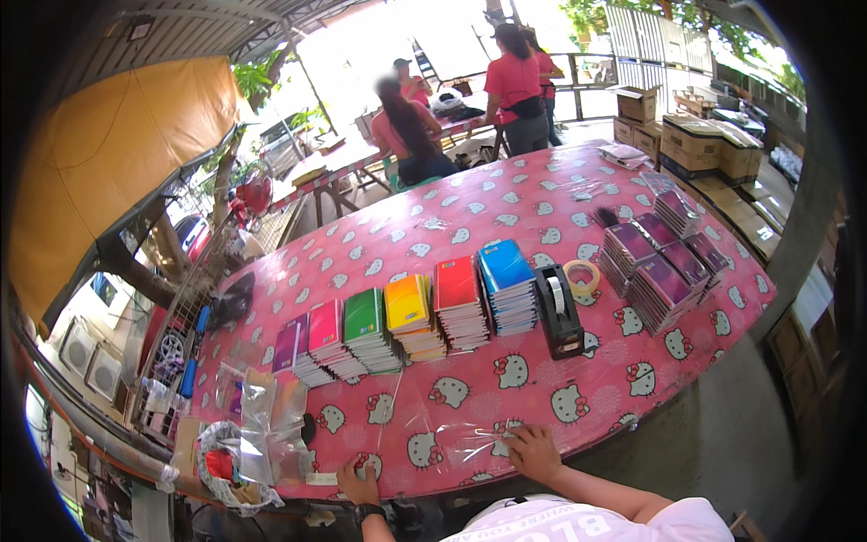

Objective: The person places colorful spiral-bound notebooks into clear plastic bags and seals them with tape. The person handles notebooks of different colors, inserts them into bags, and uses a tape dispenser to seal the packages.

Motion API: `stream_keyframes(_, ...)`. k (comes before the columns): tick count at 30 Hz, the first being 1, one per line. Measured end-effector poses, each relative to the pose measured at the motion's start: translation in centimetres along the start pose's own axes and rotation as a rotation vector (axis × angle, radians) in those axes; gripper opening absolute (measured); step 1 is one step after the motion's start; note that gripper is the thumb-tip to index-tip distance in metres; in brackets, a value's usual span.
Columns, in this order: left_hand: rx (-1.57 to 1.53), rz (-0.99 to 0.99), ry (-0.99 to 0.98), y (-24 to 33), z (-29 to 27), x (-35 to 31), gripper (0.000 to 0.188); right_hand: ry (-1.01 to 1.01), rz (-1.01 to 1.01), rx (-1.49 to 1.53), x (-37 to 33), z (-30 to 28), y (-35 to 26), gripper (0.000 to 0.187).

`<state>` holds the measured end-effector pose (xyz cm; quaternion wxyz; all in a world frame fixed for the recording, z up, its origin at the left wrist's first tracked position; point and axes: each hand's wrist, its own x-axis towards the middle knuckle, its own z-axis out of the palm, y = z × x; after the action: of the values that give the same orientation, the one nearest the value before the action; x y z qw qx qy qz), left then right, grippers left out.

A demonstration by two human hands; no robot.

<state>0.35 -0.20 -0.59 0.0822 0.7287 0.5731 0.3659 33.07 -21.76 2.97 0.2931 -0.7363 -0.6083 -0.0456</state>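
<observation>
My left hand [359,483] rests on the table's near edge, fingers apart and holding nothing. A black band is on that wrist. To its right, my right hand [535,453] lies with its fingers stretched over shiny, wrinkled clear plastic [459,444]; whether this is a loose bag or the table's covering I cannot tell. Beyond both hands runs a row of spiral notebook stacks: purple [291,343], pink [326,325], green [365,314], yellow [407,303], red [456,285] and blue [506,266]. At the row's right end stands a black tape dispenser [562,316].
A tape roll [582,278] lies beside the dispenser, before wrapped purple notebook stacks [664,285]. Clear plastic bags [271,420] and a bag-lined bin [237,470] are at the near left. People in pink shirts [519,81] work at another table. Cardboard boxes [691,144] stand far right.
</observation>
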Motion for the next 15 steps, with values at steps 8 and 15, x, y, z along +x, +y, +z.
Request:
stream_keyframes(8, -0.075, 0.036, -0.042, -3.1, -0.7, 0.2, 0.035, -0.036, 0.025, 0.105, -0.1, 1.6, 0.2, 0.030)
stream_keyframes(15, -0.236, 0.151, -0.087, 9.8, -0.9, 2.8, 0.032, 0.064, 0.007, 0.161, 3.4, -0.6, -0.8, 0.036)
